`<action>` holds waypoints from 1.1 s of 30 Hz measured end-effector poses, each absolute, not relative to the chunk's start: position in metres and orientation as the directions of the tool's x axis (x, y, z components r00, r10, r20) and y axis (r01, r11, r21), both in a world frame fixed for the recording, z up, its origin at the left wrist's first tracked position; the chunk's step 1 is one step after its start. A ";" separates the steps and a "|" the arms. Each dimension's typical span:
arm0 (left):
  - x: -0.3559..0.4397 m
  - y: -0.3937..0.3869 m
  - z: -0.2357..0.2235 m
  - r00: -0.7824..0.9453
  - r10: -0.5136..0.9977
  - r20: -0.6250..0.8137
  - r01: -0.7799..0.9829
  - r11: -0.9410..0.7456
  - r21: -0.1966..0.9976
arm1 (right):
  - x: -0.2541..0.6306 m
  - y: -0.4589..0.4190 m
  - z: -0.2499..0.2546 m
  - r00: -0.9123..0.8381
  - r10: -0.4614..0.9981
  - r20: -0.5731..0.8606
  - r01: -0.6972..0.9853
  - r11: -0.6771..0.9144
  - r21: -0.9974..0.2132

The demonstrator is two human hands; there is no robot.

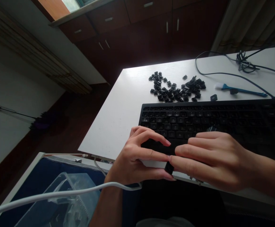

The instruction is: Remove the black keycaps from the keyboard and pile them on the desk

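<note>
Over the front edge of the keyboard (182, 107), my left hand (137, 154) pinches a small black keycap (169, 168) between thumb and forefinger. My right hand (210, 154) is closed, fingers together, its index fingertip meeting the keycap and the left fingertip. Its thumb is hidden. A dark piece with pale stripes (212, 128) shows just past the right knuckles; whether that hand grips it is unclear. The keyboard has lettered keys in some places and bare key wells in others. Behind it lies a pile of loose black keycaps (172, 94).
A blue brush (243, 90) lies back right beside a loose keycap (213, 97). A coiled black cable (243, 63) runs to the keyboard. At lower left, a white cable (57, 194) crosses above a clear plastic bag (76, 189). The white table's (109, 116) left edge is visible.
</note>
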State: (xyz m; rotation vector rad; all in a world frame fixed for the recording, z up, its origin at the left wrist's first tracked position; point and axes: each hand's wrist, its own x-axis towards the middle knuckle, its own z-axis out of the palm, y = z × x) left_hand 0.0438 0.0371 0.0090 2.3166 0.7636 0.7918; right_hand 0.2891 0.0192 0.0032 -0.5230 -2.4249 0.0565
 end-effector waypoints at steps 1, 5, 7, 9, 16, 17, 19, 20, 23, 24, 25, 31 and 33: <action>0.044 0.037 0.009 0.662 0.661 0.352 0.326 -0.677 0.660 | 0.289 0.019 0.003 -0.710 0.382 0.591 0.354 0.920 -0.170; 0.044 0.037 0.009 0.664 0.665 0.342 0.339 -0.675 0.655 | 0.288 0.019 0.004 -0.710 0.370 0.599 0.347 0.924 -0.159; 0.044 0.037 0.009 0.653 0.673 0.346 0.336 -0.668 0.664 | 0.289 0.020 0.006 -0.720 0.366 0.590 0.338 0.927 -0.163; 0.045 0.036 0.009 0.623 0.692 0.365 0.326 -0.654 0.682 | 0.290 0.021 0.008 -0.721 0.365 0.589 0.337 0.927 -0.163; 0.046 0.031 0.005 0.505 0.761 0.407 0.348 -0.611 0.711 | 0.290 0.021 0.010 -0.656 0.426 0.623 0.431 0.889 -0.154; 0.046 0.030 0.005 0.501 0.765 0.406 0.354 -0.609 0.710 | 0.289 0.021 0.010 -0.652 0.432 0.623 0.438 0.885 -0.156; 0.046 0.030 0.005 0.497 0.768 0.405 0.361 -0.607 0.708 | 0.288 0.020 0.010 -0.647 0.438 0.624 0.445 0.881 -0.157; 0.046 0.030 0.004 0.498 0.766 0.405 0.360 -0.608 0.707 | 0.288 0.020 0.010 -0.646 0.438 0.625 0.445 0.882 -0.159; 0.044 0.031 0.004 0.499 0.761 0.415 0.339 -0.612 0.715 | 0.288 0.020 0.010 -0.642 0.452 0.619 0.445 0.877 -0.179; 0.044 0.031 0.004 0.497 0.759 0.420 0.326 -0.612 0.720 | 0.289 0.020 0.010 -0.642 0.458 0.615 0.446 0.875 -0.186; 0.043 0.031 0.004 0.495 0.757 0.426 0.311 -0.612 0.727 | 0.289 0.020 0.010 -0.641 0.463 0.612 0.448 0.873 -0.192; 0.041 0.033 0.004 0.506 0.739 0.445 0.231 -0.613 0.756 | 0.289 0.019 0.006 -0.643 0.454 0.617 0.445 0.877 -0.182; 0.041 0.034 0.003 0.512 0.728 0.456 0.208 -0.619 0.757 | 0.288 0.020 0.005 -0.644 0.450 0.618 0.448 0.877 -0.172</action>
